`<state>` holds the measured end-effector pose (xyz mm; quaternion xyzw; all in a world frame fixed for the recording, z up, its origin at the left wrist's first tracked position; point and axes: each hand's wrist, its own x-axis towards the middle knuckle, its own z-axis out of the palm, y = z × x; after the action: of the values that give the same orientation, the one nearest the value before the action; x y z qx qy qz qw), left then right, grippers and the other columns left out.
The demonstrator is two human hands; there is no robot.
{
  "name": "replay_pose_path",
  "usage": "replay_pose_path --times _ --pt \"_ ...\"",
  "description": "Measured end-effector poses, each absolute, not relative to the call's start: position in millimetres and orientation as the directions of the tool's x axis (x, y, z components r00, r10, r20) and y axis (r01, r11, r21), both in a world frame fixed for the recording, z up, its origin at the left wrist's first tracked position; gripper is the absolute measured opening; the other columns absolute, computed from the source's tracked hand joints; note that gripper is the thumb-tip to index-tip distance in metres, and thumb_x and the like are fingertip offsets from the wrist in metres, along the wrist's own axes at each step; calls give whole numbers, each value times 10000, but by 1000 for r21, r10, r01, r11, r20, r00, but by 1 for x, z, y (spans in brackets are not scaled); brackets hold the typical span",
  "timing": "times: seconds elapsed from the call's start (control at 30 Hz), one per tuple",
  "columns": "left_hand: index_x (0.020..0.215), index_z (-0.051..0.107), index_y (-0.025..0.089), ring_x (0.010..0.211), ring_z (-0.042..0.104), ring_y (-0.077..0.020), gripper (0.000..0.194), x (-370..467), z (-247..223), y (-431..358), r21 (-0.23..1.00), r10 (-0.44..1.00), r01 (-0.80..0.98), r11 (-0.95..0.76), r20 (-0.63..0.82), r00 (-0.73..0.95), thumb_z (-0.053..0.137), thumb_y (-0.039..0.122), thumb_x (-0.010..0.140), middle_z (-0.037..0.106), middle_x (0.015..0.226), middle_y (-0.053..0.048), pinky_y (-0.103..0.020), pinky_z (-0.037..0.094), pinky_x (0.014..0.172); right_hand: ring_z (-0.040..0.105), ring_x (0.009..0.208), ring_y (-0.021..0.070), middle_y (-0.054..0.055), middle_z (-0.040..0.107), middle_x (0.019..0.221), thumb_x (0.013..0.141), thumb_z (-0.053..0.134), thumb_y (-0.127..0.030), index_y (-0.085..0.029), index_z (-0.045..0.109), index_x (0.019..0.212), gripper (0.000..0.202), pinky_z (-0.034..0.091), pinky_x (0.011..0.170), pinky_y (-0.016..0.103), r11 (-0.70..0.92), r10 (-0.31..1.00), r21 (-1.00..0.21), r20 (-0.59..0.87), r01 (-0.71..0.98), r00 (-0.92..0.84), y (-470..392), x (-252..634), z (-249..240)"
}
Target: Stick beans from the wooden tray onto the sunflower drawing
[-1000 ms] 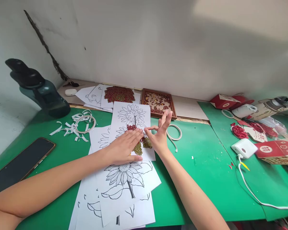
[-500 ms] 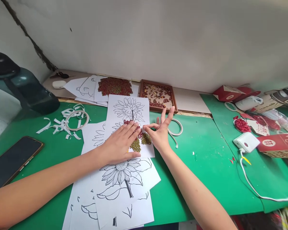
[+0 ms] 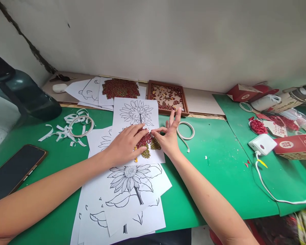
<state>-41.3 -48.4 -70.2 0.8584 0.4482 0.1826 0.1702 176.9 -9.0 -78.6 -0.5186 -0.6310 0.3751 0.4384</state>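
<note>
A white sheet (image 3: 116,110) printed with line-drawn flowers lies on a stack of other drawings. On it are red beans (image 3: 143,140), green beans (image 3: 146,153) in leaf shapes, and a few yellow bits (image 3: 136,159). My left hand (image 3: 126,143) rests palm down on the sheet, fingers spread, partly covering the red beans. Thumb and index finger of my right hand (image 3: 169,139) are pinched together at the right edge of the red beans, its other fingers raised. Whatever sits in that pinch is too small to name. More green beans (image 3: 155,144) lie below its fingertips.
Behind the sheet are a brown tray (image 3: 186,108) of mixed beans and a bean-covered picture (image 3: 121,89). Paper strips and a tape ring (image 3: 91,126) lie left, near a phone (image 3: 17,170) and dark bottle (image 3: 38,97). At right are another ring (image 3: 193,131) and a white charger (image 3: 262,147).
My left hand has drawn its thumb upward, baring yellow bits and more of the green beans. My right hand keeps its pinch at nearly the same spot. The view has shifted slightly.
</note>
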Motion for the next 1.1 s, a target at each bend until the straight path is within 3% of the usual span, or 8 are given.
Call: replay_pose_path --times 0.17,0.37,0.53,0.97,1.1 --pt "1408 619 212 1391 522 -311 377 -40 -68 -49 437 814 693 -573 205 543 503 304 1061 608 1462 -106 -522 462 1187 799 849 171 88 -103 1825 838 771 -352 -518 -218 1664 1299 651 1022 510 210 977 -929 194 304 -84 -10 177 -79" --pt "1337 631 179 1336 541 -309 318 -39 -75 -48 415 802 687 -597 268 534 549 288 1049 625 1401 -114 -512 510 1134 789 871 175 100 -90 1822 832 758 -371 -464 -203 1686 1289 633 1053 521 202 979 -920 187 336 -79 -9 178 -79" --pt "1337 622 184 1251 589 -291 307 -39 -76 -47 402 790 680 -613 293 539 578 264 1043 662 1341 -98 -496 539 1092 797 863 170 100 -112 1821 854 738 -352 -488 -208 1674 1259 621 1075 522 237 971 -914 214 329 -104 -9 177 -81" --pt "1240 648 194 1253 595 -298 221 -38 -76 -46 391 787 683 -617 293 543 565 260 1047 647 1340 -108 -491 538 1060 803 853 164 106 -101 1827 875 736 -359 -506 -182 1673 1225 607 1102 532 269 963 -914 243 305 -120 -8 177 -82" --pt "1265 621 198 1235 610 -292 238 -38 -77 -46 394 789 684 -614 290 542 580 249 1036 666 1324 -103 -487 531 1055 803 854 170 108 -111 1823 860 739 -357 -498 -191 1673 1244 645 1038 513 257 966 -915 233 312 -112 -9 177 -82"
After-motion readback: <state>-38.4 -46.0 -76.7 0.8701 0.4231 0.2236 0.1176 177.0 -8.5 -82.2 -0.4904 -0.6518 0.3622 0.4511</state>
